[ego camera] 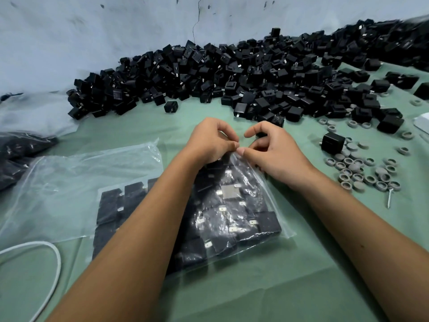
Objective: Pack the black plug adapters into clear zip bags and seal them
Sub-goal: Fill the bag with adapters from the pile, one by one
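A clear zip bag [241, 205] filled with several black plug adapters lies on the green table in front of me. My left hand [209, 141] and my right hand [271, 149] meet at the bag's far top edge, each pinching the clear plastic between thumb and fingertips. A second, flatter clear bag [69, 189] lies to the left, partly under my left forearm, with more adapters [113, 205] at its near side. A large heap of loose black adapters [232, 75] stretches along the back against the wall.
Grey rubber rings and caps [362, 168] are scattered at the right with a lone adapter [332, 142] and a screw [390, 198]. A white cable [54, 259] loops at the lower left. Dark filled bags [21, 154] sit at the left edge.
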The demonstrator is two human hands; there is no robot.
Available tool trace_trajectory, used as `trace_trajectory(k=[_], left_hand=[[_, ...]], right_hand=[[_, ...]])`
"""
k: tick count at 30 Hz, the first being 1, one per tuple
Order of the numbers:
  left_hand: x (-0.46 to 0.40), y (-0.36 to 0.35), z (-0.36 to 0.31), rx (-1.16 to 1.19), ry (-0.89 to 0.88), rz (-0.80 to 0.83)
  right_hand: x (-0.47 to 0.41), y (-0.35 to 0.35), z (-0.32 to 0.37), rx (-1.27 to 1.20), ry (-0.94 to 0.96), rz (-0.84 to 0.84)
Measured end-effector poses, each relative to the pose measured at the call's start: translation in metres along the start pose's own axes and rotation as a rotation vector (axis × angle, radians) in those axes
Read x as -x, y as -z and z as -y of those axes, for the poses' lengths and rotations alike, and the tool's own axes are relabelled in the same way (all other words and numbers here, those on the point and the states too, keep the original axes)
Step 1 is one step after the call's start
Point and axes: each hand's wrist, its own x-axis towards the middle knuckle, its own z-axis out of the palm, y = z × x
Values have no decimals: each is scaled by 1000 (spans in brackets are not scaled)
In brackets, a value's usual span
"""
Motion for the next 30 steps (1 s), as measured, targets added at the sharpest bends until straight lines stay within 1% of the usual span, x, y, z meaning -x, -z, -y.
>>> trace_trajectory(k=[3, 5, 7, 9, 12, 15, 18, 22, 26, 30], left_hand=[[7, 0, 3, -294, -78, -109], [14, 6, 6, -361, -84, -154], [21, 16, 11, -325, -50, -175], [28, 26, 16, -282, -28, -148], [38, 35, 18, -269, -38, -106], [42, 37, 15, -291, -49, -76], [45, 40, 14, -285, -61, -50], [49, 43, 18, -263, -54, -6], [53, 41, 22, -275, -54, -20], [54, 32, 17, -319, -88, -52]], right_hand=[[-1, 1, 0, -24, -31, -41], [-1, 1, 1, 5, -28, -58], [0, 1, 1, 35, -18, -79], [1, 1, 1, 44, -15, -78], [1, 0, 3, 27, -34, -23], [3, 0, 2, 38, -38, -23], [2, 1, 2, -9, -42, -40], [0, 0, 2, -26, -40, -21], [-2, 7, 2, -110, -91, -25], [-3, 13, 3, -21, -106, 85]])
